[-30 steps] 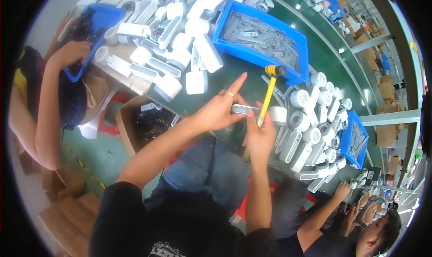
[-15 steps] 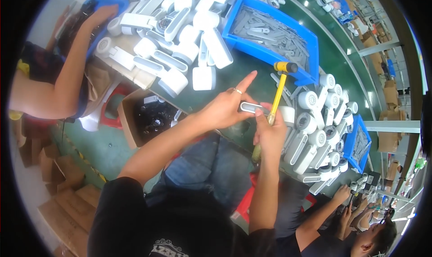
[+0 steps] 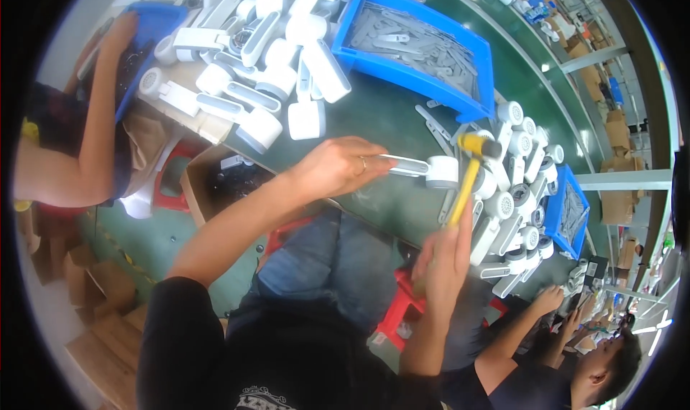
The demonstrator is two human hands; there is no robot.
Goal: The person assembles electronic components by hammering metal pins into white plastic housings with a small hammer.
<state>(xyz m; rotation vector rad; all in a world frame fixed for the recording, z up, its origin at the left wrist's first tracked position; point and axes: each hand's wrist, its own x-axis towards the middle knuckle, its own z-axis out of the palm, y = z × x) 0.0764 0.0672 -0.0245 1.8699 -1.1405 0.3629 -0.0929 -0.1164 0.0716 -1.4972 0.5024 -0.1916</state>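
white device [image 3: 440, 172]: in left hand [image 3: 336, 168] | beside hammer [image 3: 468, 180] in right hand [image 3: 447, 258]

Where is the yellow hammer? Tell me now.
In the head view, right of centre: the yellow hammer is in the right grip, just right of the white device that the left grip holds.

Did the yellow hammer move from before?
Yes, the yellow hammer went right and down in the picture, judged against the big blue bin; its head is now below the bin's near corner.
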